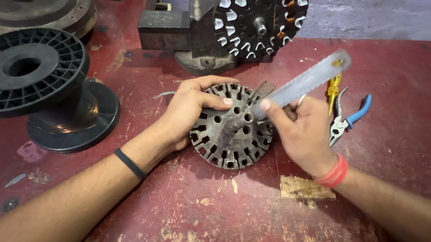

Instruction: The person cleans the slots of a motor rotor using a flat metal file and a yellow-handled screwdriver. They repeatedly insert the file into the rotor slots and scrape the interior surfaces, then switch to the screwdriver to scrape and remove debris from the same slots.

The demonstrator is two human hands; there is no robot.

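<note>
Right hand (303,134): grip pinched shut on the near end of a flat grey metal strip (304,83), thumb and fingers pressed on it. The strip slants up and away from the grip toward the right (blurred, so its surface detail cannot be told). Its lower end sits just above the core's middle; whether it touches the shaft cannot be told.

Left hand (188,111): grip closed over the far-left rim of the core (231,129), thumb laid across the top face, fingers curled behind the edge. A black band is on that wrist, a red one on the right wrist.

The core is a round slotted steel disc with a ring of holes and a short shaft (235,121) at its centre. It lies between the two grips, resting on the table (209,211), tipped slightly toward the camera.

Just right of the right grip: pliers (347,120) with blue handles, and a yellow screwdriver (334,86) beside them, both flat on the table.

Beyond the grips: a vise (181,32) holding a second slotted core (260,20), this one with copper winding on part of it.

Well left of the left grip: a black plastic spool (36,83) lying tilted. Behind it, a dark round housing (41,2).

Table surface is worn red paint, chipped to bare wood near the right forearm.
</note>
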